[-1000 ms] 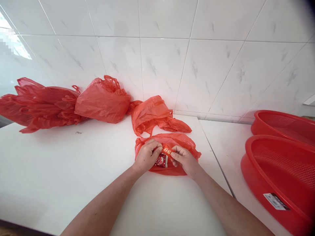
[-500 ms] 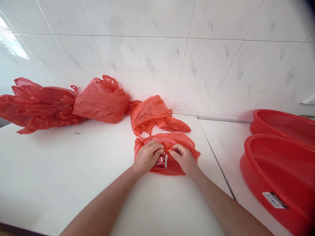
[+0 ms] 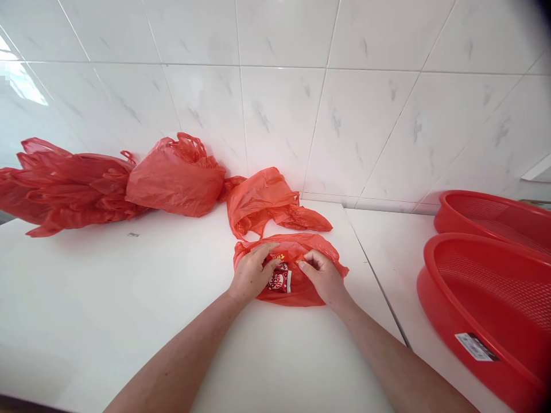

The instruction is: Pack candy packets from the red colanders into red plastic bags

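An opened red plastic bag lies flat on the white table in front of me. Inside it rests a dark red packet with white lettering. My left hand is over the bag's left part, its thumb and fingertips around a small red packet with gold print. From the right, my right hand pinches thumb against forefinger on a tiny red piece with gold marks; its full shape is hidden. Both wrists rest near the bag's front edge.
Behind the bag lies another crumpled red bag. A full tied red bag and a heap of red bags stand left along the tiled wall. Two red plastic baskets are at the right, past a table seam.
My left hand has shifted slightly left and its fingers have straightened, uncovering the gold print and more of the dark red packet. My right hand keeps its pinch. The view has moved slightly.
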Motion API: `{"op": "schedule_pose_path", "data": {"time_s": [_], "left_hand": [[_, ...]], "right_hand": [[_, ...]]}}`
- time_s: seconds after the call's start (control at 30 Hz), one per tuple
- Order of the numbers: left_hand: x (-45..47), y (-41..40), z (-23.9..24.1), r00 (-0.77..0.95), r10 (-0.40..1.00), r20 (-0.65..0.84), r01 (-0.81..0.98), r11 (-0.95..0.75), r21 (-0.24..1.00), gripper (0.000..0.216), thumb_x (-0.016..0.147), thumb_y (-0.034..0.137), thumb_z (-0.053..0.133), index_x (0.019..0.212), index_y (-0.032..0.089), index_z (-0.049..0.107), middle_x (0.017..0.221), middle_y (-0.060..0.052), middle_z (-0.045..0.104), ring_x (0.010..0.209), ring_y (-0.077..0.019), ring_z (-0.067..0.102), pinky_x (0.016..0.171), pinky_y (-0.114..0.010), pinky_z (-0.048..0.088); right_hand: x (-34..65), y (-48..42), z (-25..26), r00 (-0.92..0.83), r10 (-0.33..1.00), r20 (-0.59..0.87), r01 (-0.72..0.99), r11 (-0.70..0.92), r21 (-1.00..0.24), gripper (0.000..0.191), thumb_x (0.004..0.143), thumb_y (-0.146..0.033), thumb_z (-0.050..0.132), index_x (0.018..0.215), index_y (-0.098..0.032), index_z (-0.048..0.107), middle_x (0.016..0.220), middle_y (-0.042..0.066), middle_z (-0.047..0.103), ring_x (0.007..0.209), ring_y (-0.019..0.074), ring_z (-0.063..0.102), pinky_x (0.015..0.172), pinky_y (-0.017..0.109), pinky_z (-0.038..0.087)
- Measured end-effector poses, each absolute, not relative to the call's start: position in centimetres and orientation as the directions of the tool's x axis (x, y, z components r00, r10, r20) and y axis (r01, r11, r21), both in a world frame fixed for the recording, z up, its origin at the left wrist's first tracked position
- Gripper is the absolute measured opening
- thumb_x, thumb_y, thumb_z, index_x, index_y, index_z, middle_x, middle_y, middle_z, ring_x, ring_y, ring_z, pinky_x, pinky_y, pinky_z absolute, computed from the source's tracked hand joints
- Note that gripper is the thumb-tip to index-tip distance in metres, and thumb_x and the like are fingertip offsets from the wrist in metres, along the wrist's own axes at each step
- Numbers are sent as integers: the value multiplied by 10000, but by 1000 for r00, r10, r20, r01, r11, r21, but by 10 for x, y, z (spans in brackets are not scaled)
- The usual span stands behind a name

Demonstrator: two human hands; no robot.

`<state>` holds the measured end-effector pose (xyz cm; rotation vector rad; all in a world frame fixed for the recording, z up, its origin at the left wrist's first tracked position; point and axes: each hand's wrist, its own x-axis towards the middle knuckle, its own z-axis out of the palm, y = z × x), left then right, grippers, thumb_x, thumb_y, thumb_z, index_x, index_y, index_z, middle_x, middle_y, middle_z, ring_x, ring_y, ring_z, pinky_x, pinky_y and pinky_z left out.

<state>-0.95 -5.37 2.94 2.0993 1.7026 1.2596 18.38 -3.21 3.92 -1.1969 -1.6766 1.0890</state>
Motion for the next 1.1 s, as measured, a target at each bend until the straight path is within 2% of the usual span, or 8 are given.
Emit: {"op": "schedule_pose_path", "data": {"time_s": [0.2, 0.37, 0.5, 0.63, 0.93, 1.1], "left_hand": [[-11, -52, 25, 6, 865, 502, 730, -347, 589, 306, 868, 253, 554, 1170, 257, 602, 1125, -12, 685, 1032, -188, 636, 898, -336, 514], [-12, -51, 26, 22, 866, 500, 722, -360, 591, 292, 881, 222, 528, 1157, 252, 619, 1130, -15, 680, 1059, -183, 619, 932, -334, 496], [-11, -52, 30, 46, 874, 484, 714, -367, 596, 269, 897, 213, 496, 1117, 250, 646, 1077, -14, 689, 1000, -173, 632, 895, -314, 503], [-11, -52, 31, 52, 883, 467, 719, -358, 596, 277, 898, 194, 476, 1101, 262, 652, 1049, -5, 689, 966, -165, 634, 866, -297, 502], [-8, -53, 31, 81, 883, 462, 716, -374, 590, 263, 868, 141, 482, 1039, 245, 653, 1011, -9, 690, 934, -158, 632, 821, -268, 487], [-6, -56, 36, 108, 882, 459, 713, -390, 582, 220, 858, 143, 487, 979, 230, 649, 956, -4, 687, 879, -152, 627, 786, -268, 483]], "right_hand": [[182, -30, 37, -198, 979, 40, 250, 90, -964, 205, 816, -423, 554, 907, -241, 575, 946, 14, 651, 891, 196, 594, 811, 335, 445], [182, -28, 31, -169, 986, 13, 297, 63, -953, 223, 811, -405, 554, 967, -247, 573, 1036, 25, 655, 1001, 210, 595, 913, 376, 432], [182, -29, 30, -158, 987, 39, 333, 90, -938, 216, 806, -379, 544, 974, -251, 590, 1070, 27, 656, 1032, 217, 592, 928, 392, 435], [181, -29, 32, -98, 995, 18, 438, 60, -897, 238, 807, -338, 517, 1021, -262, 589, 1156, 18, 633, 1091, 221, 570, 959, 413, 423], [182, -29, 29, -147, 980, 135, 507, 192, -840, 347, 831, -288, 470, 1167, -262, 553, 1137, 37, 625, 1061, 208, 581, 942, 402, 450], [183, -29, 30, -297, 916, 270, 398, 376, -837, 304, 866, -233, 384, 1045, -258, 629, 1110, 17, 641, 1069, 185, 571, 963, 368, 431]]}}
